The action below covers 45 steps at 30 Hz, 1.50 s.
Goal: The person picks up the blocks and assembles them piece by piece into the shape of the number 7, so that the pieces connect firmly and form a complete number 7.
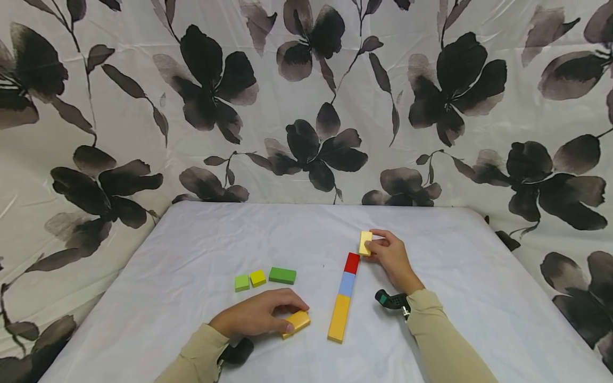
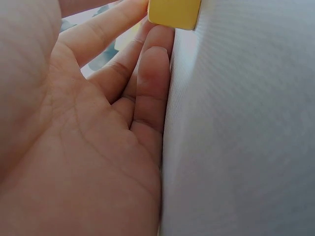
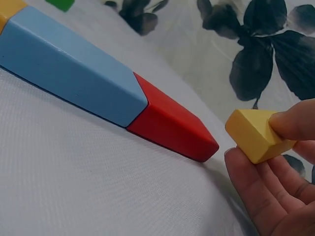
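Observation:
My right hand (image 1: 394, 261) pinches a pale yellow block (image 1: 364, 240) between thumb and fingers, just past the far end of a row of blocks. In the right wrist view that block (image 3: 248, 132) is tilted, apart from the red block (image 3: 172, 123). The row runs toward me from the red block through a light blue block (image 1: 347, 284) to a long orange-yellow block (image 1: 339, 319), end to end. Left of the row, my left hand (image 1: 258, 314) holds another orange-yellow block (image 1: 299, 321) low at the table, thumb on its near end.
Beyond my left hand lie a light green block (image 1: 241, 283), a yellow block (image 1: 257, 278) and a longer green block (image 1: 282, 275). A white cloth covers the table (image 1: 201, 239). Floral fabric (image 1: 306, 106) hangs behind it and along the sides.

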Available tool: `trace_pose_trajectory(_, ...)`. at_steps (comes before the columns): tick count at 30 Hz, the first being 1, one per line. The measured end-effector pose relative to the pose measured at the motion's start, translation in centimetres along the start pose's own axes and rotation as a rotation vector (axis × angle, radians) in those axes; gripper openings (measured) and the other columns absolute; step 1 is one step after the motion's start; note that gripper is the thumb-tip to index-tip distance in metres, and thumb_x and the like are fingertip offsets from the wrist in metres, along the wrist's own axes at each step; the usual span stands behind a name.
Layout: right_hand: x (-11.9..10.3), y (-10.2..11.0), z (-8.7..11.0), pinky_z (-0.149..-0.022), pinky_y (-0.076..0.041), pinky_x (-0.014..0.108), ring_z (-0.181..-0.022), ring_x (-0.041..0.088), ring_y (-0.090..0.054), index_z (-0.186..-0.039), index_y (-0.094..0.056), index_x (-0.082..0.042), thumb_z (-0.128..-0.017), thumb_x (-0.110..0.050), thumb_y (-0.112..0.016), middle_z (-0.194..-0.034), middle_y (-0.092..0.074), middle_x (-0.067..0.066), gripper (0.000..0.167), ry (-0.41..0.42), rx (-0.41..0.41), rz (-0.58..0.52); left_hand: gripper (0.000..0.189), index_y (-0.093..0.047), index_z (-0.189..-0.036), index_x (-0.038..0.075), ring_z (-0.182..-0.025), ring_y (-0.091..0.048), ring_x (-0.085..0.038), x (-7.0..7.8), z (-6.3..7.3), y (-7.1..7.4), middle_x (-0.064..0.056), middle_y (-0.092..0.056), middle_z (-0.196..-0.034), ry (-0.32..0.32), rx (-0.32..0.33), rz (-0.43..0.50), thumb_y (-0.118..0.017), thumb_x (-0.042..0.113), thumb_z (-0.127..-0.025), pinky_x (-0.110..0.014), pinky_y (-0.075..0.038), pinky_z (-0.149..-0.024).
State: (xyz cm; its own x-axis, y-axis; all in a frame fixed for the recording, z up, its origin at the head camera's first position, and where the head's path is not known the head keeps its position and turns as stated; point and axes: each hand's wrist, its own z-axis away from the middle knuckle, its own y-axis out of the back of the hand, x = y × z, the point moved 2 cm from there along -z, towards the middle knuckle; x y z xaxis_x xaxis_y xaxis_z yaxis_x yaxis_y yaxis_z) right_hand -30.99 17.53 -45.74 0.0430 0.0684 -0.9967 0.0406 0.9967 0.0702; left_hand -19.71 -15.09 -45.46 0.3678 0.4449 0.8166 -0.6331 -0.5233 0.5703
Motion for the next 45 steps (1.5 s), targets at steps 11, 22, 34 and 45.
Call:
trace_pose_trajectory(11, 0.4, 0.0, -0.7, -0.078, -0.059, 0.033, -0.087, 0.023, -0.066, -0.141, -0.051, -0.006, -0.096, -0.012, -0.067, -0.113, -0.058, 0.019, 0.049, -0.024, 0.034, -0.001, 0.04, -0.066, -0.129, 0.026, -0.114, -0.056, -0.007, -0.1, -0.2, -0.1, 0.015, -0.06, -0.121, -0.015, -0.003, -0.009, -0.072, 0.018, -0.09, -0.029, -0.043, -0.104)
trace_pose_trajectory(22, 0.6, -0.3, -1.1, -0.075, -0.059, 0.032, -0.085, 0.021, -0.068, -0.141, -0.052, -0.006, -0.095, -0.011, -0.068, -0.111, -0.058, 0.018, 0.049, -0.026, 0.044, -0.021, 0.04, -0.065, -0.129, 0.025, -0.114, -0.056, -0.007, -0.1, -0.1, -0.1, 0.015, -0.06, -0.122, -0.027, -0.003, -0.007, -0.072, 0.018, -0.091, -0.029, -0.043, -0.104)
trace_pose_trajectory(34, 0.9, -0.6, -1.5, -0.075, -0.059, 0.032, -0.088, 0.023, -0.067, -0.141, -0.052, -0.007, -0.095, -0.013, -0.069, -0.113, -0.059, 0.019, 0.05, -0.042, 0.044, -0.004, 0.039, -0.065, -0.129, 0.024, -0.114, -0.056, -0.007, -0.2, 0.0, -0.1, 0.015, -0.06, -0.122, -0.037, 0.0, -0.017, -0.073, 0.018, -0.091, -0.029, -0.044, -0.103)
trace_pose_trajectory(45, 0.6, -0.8, -1.7, -0.076, -0.059, 0.031, -0.095, 0.026, -0.066, -0.14, -0.055, -0.011, -0.095, -0.019, -0.07, -0.115, -0.061, 0.017, 0.048, -0.052, 0.041, 0.064, 0.04, -0.065, -0.13, 0.025, -0.115, -0.056, -0.007, -0.2, -0.1, -0.1, 0.014, -0.06, -0.123, -0.032, 0.0, -0.023, -0.072, 0.019, -0.091, -0.029, -0.043, -0.104)
